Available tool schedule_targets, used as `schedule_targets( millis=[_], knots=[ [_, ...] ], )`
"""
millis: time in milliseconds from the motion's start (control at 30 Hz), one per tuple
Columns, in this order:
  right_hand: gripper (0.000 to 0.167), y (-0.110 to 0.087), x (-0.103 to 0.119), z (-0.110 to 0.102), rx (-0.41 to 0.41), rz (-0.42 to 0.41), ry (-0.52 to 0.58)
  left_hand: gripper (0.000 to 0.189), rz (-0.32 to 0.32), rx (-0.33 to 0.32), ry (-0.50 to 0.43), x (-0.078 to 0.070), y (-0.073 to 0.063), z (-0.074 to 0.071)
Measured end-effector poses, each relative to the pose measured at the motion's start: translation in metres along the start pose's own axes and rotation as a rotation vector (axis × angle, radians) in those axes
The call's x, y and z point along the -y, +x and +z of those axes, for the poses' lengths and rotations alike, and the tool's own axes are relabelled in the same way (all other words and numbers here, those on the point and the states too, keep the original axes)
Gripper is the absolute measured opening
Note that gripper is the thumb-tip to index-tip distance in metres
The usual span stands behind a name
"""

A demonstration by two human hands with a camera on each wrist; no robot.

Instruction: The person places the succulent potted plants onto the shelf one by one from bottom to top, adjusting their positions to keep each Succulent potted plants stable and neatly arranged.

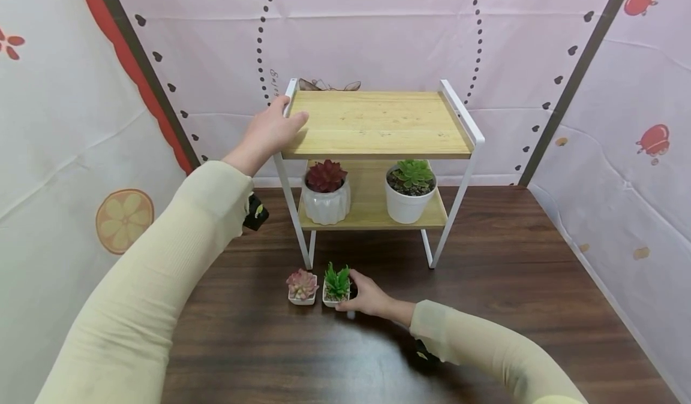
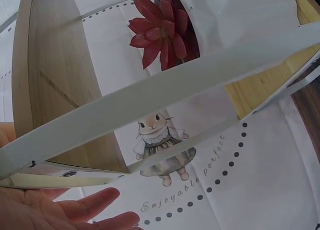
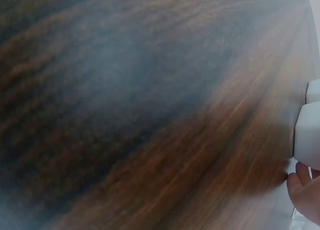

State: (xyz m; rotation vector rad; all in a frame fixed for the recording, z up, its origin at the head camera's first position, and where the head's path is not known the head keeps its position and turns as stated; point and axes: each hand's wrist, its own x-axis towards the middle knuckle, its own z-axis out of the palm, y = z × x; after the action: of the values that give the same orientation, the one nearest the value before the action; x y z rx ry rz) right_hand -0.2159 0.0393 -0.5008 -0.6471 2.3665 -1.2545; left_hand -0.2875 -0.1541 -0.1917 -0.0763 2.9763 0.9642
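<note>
My left hand grips the left rail of a two-tier shelf with wooden boards and a white frame. Its thumb lies over the top board; in the left wrist view some fingers extend loosely below the rail. On the table, my right hand holds a small potted green succulent in a square white pot, thumb and fingers at its right side. Just left of it stands a small potted pink succulent. The right wrist view shows only part of the right hand beside white pots.
On the lower board stand a red succulent in a ribbed white pot and a green succulent in a round white pot. The dark wooden table is enclosed by printed cloth walls behind and at both sides.
</note>
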Motion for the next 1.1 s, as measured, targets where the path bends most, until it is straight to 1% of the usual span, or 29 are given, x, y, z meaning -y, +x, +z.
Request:
schedule_targets(
  millis=[300, 433, 567, 633, 733, 800, 933, 1033, 1100],
  knots=[
    [0.087, -0.002, 0.002, -0.002, 0.011, 0.016, -0.005, 0.067, 0.004, 0.005, -0.005, 0.0, -0.002, 0.0],
    [0.087, -0.003, 0.004, -0.004, 0.005, 0.013, 0.027, 0.067, 0.008, 0.005, -0.011, 0.0, -0.002, 0.0],
    [0.086, -0.006, 0.005, -0.009, -0.003, -0.004, 0.03, 0.066, 0.007, 0.006, -0.012, 0.0, -0.001, 0.0],
    [0.083, -0.008, 0.007, -0.015, -0.009, -0.026, 0.019, 0.066, 0.007, 0.005, -0.011, 0.0, -0.001, 0.0],
    [0.076, -0.014, 0.012, -0.026, -0.019, -0.075, -0.007, 0.066, 0.008, 0.006, -0.013, -0.001, -0.001, 0.001],
    [0.067, -0.017, 0.018, -0.036, -0.025, -0.119, -0.03, 0.066, 0.01, 0.008, -0.019, -0.001, -0.002, 0.001],
    [0.055, -0.025, 0.038, -0.061, -0.033, -0.201, -0.068, 0.066, 0.012, 0.006, -0.019, -0.001, -0.002, 0.0],
    [0.052, -0.033, 0.058, -0.083, -0.018, -0.238, -0.05, 0.067, 0.009, 0.005, -0.01, -0.001, -0.002, 0.0],
    [0.052, -0.04, 0.072, -0.098, 0.0, -0.24, -0.011, 0.067, 0.007, 0.005, -0.007, -0.001, -0.002, 0.0]
  ],
)
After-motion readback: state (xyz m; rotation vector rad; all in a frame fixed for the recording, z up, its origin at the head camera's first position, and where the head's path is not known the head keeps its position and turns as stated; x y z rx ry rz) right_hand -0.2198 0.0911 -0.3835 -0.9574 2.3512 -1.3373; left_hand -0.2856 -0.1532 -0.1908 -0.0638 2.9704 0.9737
